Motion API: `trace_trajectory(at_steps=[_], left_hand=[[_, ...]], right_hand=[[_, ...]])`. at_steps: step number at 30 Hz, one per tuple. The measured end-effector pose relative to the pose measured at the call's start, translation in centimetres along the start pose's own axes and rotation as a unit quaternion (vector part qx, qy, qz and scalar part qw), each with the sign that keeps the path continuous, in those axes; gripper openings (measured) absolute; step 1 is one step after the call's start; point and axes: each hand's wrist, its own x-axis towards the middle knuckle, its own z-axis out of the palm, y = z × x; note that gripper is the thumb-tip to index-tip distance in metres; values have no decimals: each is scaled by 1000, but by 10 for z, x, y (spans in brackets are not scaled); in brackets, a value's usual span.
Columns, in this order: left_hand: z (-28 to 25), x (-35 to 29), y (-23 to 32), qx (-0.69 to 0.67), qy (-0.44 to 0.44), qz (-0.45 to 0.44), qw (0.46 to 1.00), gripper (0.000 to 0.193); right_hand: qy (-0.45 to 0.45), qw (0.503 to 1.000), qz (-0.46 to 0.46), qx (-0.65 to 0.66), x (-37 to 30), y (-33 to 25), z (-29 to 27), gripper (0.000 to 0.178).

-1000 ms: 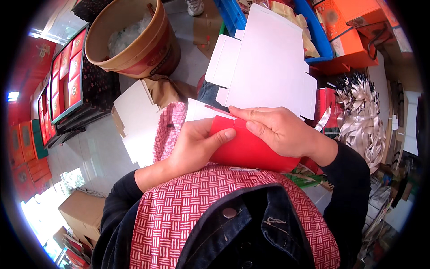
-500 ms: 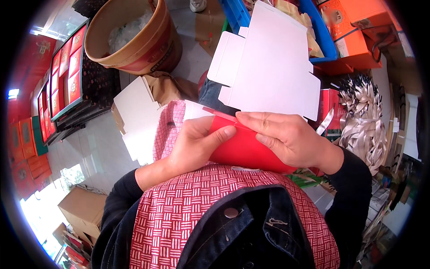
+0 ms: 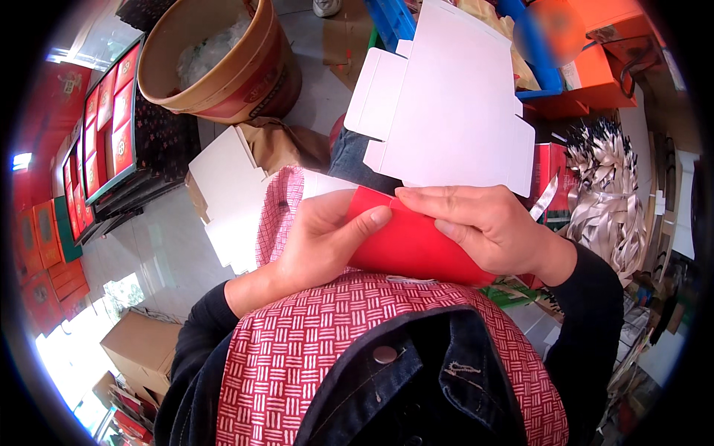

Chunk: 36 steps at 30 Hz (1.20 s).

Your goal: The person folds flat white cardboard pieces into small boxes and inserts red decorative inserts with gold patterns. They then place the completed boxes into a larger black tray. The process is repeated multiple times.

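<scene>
The red cardboard (image 3: 416,245) sits in front of the person's belly, just above the patterned apron (image 3: 357,320), gripped by both hands; held that close, it can probably be steadied against the body. The left hand (image 3: 316,238) grasps its left end: the thumb presses flat on the red face while the fingers go behind it and out of sight, a pinch that seems meant to stop the card slipping. The right hand (image 3: 494,227) grasps the upper edge, its fingers (image 3: 431,195) stretched along the rim and its thumb on the red face, which looks like a way of keeping that edge flat and lined up. A white strip of card shows at the left end, partly hidden by the left hand.

Beyond the hands lies a large white sheet (image 3: 454,104) with cut flaps, plain side up; it appears to rest over a denim-covered leg (image 3: 351,154), within easy reach. More white card (image 3: 230,189) lies to the left, beside crumpled brown paper (image 3: 271,145). A bundle of ribbons (image 3: 606,219) stands to the right, tied around its middle, likely to hold the strands together.
</scene>
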Motion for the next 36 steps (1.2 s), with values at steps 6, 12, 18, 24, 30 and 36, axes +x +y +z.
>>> trace_trajectory(at_steps=[6, 12, 18, 24, 30, 36], left_hand=[[1, 2, -1, -20, -4, -5, 1000, 28], [1, 3, -2, 4, 1, 11, 1000, 28], [0, 4, -1, 25, 8, 48, 998, 29], [-3, 7, -1, 41, -3, 44, 998, 30], [-3, 8, 0, 27, 4, 24, 999, 30], [-5, 6, -3, 39, 0, 10, 999, 30]], right_hand=[[-6, 1000, 12, 27, -2, 3, 2, 38], [-20, 998, 21, 48, -2, 3, 1, 40], [-31, 998, 29, 49, -2, 5, 1, 40], [1, 983, 80, 166, -1, 1, 1, 36], [-9, 979, 108, 175, 1, 0, 0, 33], [-10, 992, 59, 108, 1, 1, 1, 33]])
